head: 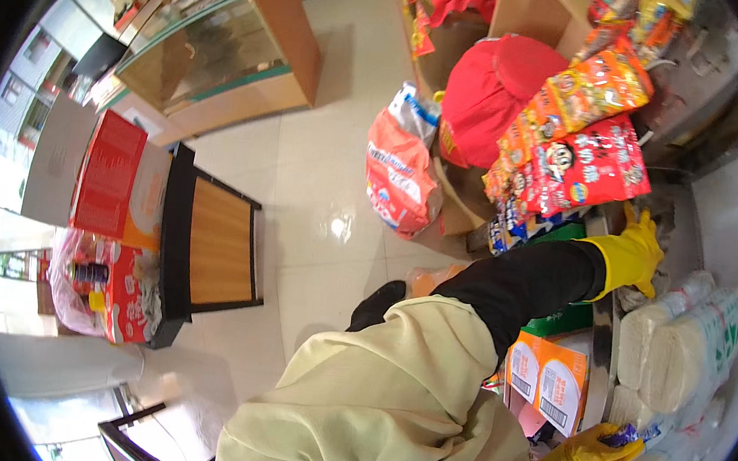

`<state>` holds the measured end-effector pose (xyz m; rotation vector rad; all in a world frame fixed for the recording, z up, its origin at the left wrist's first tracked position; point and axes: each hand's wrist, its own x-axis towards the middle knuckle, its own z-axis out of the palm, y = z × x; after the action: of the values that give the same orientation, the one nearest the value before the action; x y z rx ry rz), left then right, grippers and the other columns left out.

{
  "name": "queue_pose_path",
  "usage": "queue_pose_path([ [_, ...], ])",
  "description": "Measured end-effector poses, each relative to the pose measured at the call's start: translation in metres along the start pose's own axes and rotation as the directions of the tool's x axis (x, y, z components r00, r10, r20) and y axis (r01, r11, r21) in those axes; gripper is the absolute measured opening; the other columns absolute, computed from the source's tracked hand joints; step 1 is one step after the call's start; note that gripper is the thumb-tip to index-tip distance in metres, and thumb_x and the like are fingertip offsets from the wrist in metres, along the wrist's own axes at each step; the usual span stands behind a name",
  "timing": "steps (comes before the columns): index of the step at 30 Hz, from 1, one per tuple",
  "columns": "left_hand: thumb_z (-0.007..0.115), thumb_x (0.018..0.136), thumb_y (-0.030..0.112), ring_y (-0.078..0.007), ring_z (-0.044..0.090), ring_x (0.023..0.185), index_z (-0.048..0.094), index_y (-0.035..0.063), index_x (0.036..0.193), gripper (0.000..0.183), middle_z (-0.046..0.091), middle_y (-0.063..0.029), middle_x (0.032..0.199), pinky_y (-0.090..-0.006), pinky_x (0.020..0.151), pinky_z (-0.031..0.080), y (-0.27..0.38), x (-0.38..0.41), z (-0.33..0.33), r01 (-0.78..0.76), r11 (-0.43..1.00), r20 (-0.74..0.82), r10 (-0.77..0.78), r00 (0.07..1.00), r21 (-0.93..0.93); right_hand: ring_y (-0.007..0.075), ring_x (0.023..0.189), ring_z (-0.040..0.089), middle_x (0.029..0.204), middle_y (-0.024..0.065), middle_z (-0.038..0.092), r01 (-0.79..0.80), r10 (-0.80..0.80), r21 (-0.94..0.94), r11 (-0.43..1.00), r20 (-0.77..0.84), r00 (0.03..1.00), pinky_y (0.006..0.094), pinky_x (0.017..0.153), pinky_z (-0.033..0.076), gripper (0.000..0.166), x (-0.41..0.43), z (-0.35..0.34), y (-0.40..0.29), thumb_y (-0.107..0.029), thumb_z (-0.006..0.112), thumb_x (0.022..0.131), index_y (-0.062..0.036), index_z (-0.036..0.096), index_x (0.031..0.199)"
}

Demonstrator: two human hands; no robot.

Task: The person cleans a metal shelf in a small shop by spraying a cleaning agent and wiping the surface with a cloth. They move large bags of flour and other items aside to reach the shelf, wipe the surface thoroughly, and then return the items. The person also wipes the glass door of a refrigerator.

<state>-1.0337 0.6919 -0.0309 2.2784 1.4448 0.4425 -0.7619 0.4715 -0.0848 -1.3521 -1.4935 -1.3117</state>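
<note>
My left hand [637,254], in a yellow rubber glove, reaches onto the grey shelf [679,225] with its fingers partly spread. Greyish, crumpled material like a cloth [633,296] shows at the edge of the palm; whether the hand grips it is hidden. Lower down, my right hand [594,446], gloved in yellow too, has its fingers around a small purple packet [621,435]. Between the hands, plastic-wrapped stacks of whitish paper [674,356] lie on the shelf. Red snack bags [592,164] and orange snack bags [585,94] hang beyond my left hand.
Orange-and-white cartons [547,378] stand below the shelf edge. A large pink-and-white bag [404,168] and a red cloth-like bundle [499,97] are by cardboard boxes. To the left are a black-edged table [223,244] bearing boxes and a glass display counter [220,46].
</note>
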Motion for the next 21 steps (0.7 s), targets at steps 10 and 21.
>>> queue_pose_path([
  [10,0.065,0.071,0.037,-0.0372,0.058,0.098,0.074,0.0116,0.084,0.031,0.066,-0.0143,0.098,-0.0503,0.081,0.045,0.001,-0.037,0.045,-0.252,0.966,-0.432,0.255,0.865,0.065,0.0412,0.103,0.060,0.119,0.0229,0.060,-0.026,0.026,0.026,0.999,-0.001,1.000,0.0492,0.092,0.047,0.044,-0.010,-0.005,0.008,-0.031,0.062,0.091,0.0034,0.057,0.119],
  [21,0.058,0.084,0.044,-0.0340,0.065,0.090,0.071,0.0087,0.094,0.039,0.069,-0.0158,0.094,-0.0438,0.076,0.051,-0.216,-0.320,-0.062,0.474,0.881,0.112,-0.470,0.875,-0.006,0.0411,0.112,0.054,0.124,0.0256,0.055,-0.110,0.109,0.020,0.994,0.049,0.993,0.0477,0.099,0.042,0.043,0.009,-0.010,-0.029,-0.008,0.060,0.085,0.0054,0.054,0.125],
])
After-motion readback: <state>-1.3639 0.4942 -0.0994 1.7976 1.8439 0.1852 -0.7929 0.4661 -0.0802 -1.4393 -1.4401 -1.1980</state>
